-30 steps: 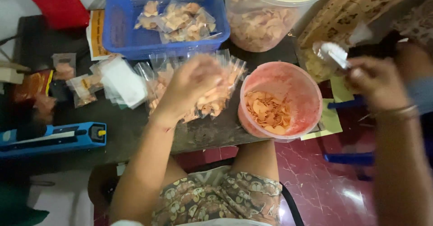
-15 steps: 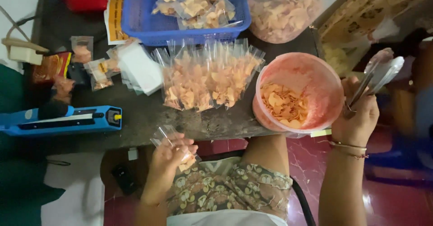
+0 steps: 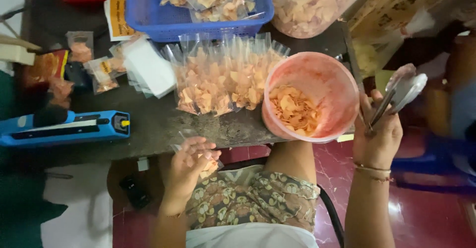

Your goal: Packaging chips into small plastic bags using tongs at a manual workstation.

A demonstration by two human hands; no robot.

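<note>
Dark worktable (image 3: 163, 124) carries a pink tub (image 3: 311, 97) of orange chips. Left hand (image 3: 191, 166), below-left of the tub at the table edge, closes around a small clear packet (image 3: 207, 165). Right hand (image 3: 379, 136), right of the tub, grips metal tongs (image 3: 399, 92).

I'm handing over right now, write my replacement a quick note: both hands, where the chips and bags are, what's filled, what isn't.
Left hand: low at the table's near edge, fingers around a small clear bag with a few chips in it.
Right hand: raised beside the pink tub, holding metal tongs; nothing visible in them.
Pink tub: at the table's near edge, loose chips cover its bottom.
Done: a row of filled clear bags stands mid-table; more lie in the blue basket.
Left: the bag in hand is barely filled; the blue heat sealer lies at the left. Whether the row's bags are sealed can't be told.
</note>
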